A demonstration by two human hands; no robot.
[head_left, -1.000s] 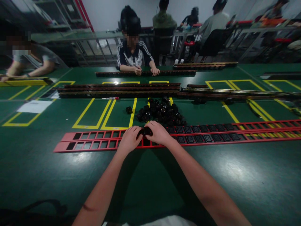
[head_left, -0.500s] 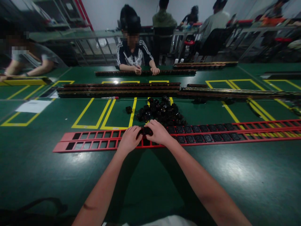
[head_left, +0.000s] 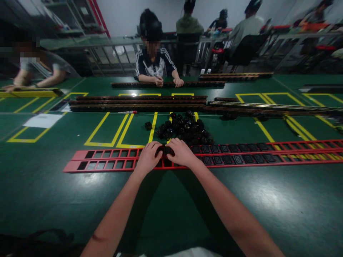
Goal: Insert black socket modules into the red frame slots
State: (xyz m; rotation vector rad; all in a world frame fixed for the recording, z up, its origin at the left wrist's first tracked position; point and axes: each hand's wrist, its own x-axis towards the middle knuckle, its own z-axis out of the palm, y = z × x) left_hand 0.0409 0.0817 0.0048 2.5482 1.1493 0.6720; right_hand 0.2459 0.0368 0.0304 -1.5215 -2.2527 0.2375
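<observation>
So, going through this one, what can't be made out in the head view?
All in the head view:
- Black piece between left hand and right hand: mostly hidden by fingers, so grip unclear.
- Red rails: far right ends cut off by the picture's edge.
- Black pile: dark, overlapping parts can't be counted.
- White paper: any print too blurred.

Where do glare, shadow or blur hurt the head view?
Head view: glare whitens the green table on both sides of the forearms; head view: dark shadows fall between them; head view: the black part between the left hand and right hand is too dark to make out; head view: the seated workers at the back look soft.
</observation>
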